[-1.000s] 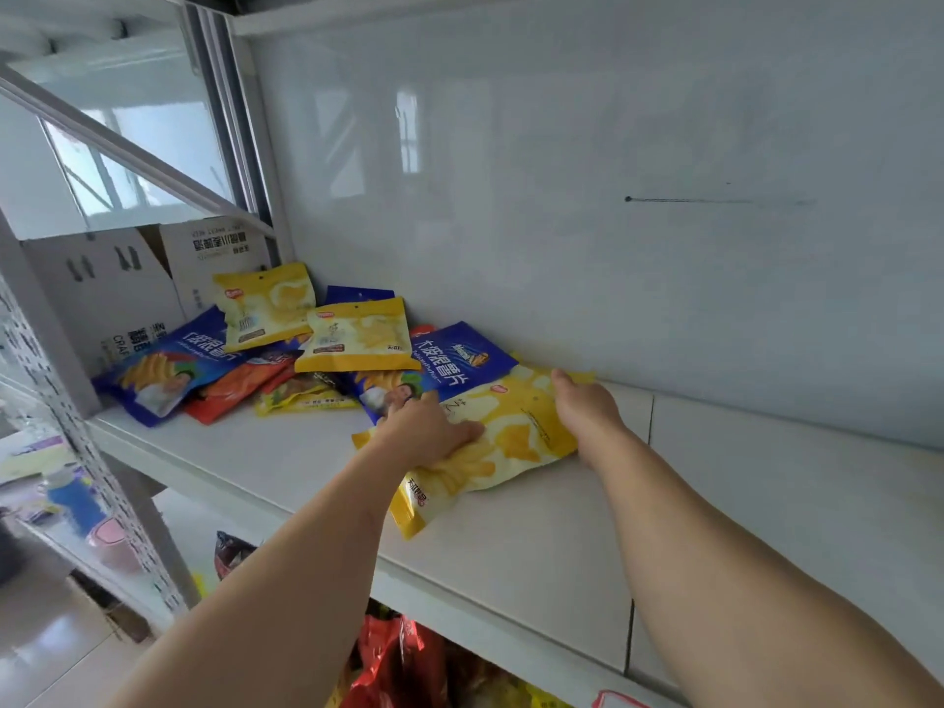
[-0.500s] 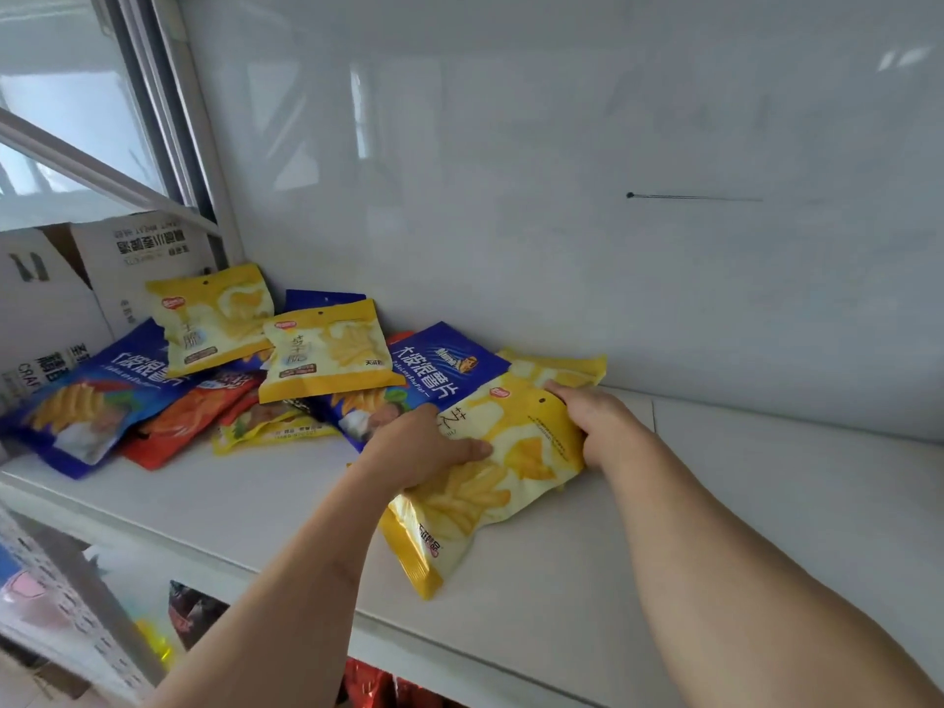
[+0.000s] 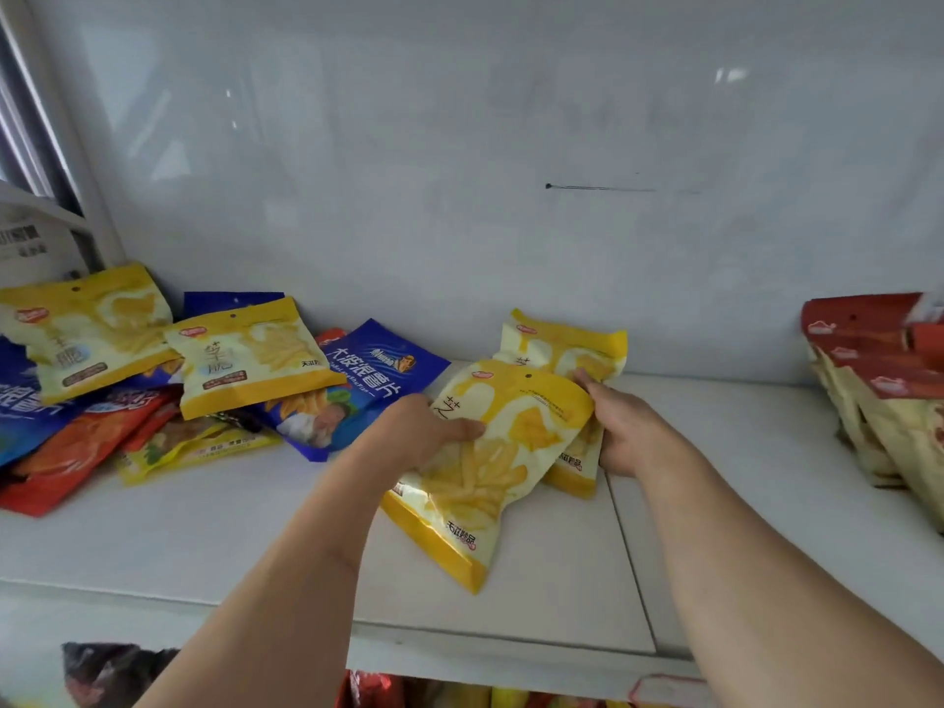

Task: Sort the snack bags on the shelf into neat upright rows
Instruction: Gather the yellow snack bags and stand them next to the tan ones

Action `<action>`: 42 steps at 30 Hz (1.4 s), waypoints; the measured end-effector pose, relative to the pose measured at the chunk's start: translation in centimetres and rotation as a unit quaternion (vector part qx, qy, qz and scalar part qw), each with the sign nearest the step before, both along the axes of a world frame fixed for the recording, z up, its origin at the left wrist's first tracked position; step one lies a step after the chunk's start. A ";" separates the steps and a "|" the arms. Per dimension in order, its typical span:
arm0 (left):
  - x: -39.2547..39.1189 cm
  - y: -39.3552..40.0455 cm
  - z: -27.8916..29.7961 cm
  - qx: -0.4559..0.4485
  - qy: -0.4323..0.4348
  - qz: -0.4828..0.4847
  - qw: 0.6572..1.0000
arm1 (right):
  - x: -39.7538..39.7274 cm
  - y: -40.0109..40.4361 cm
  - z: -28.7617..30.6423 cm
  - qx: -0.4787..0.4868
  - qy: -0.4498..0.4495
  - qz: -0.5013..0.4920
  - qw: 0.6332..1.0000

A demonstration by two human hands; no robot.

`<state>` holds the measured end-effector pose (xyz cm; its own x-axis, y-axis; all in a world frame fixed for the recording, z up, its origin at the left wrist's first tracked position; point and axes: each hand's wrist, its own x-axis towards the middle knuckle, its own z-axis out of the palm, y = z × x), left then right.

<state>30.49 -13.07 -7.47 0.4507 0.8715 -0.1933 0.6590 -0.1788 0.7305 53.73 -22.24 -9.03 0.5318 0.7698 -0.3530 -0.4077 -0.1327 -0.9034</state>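
Jumbled pile of glossy foil bags at left of frame: yellow bags [image 3: 87, 329] and [image 3: 250, 355] atop blue bag [image 3: 368, 380] and orange-red bag [image 3: 76, 452]. Red-topped bags [image 3: 878, 380] leaning at right edge. White shelf [image 3: 204, 528], glossy white back wall [image 3: 459, 171].

Centre: front yellow bag [image 3: 490, 452], flat pouch, long axis tilted from lower left to upper right, overlapping rear yellow bag [image 3: 562, 350]. Left hand [image 3: 414, 436] grasps front bag's left edge, thumb on face. Right hand [image 3: 628, 426] grips bags' right edges.
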 end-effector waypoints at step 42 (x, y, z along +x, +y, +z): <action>21.0 -12.8 -1.7 -0.199 -0.282 -0.010 0.939 | 22.8 -10.4 -0.2 -0.039 -0.239 -0.090 0.966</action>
<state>51.47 -25.83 -9.21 0.5939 0.7717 -0.2275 0.1471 0.1738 0.9737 76.57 -32.66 -9.19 0.7715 0.6303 -0.0874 0.0300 -0.1732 -0.9844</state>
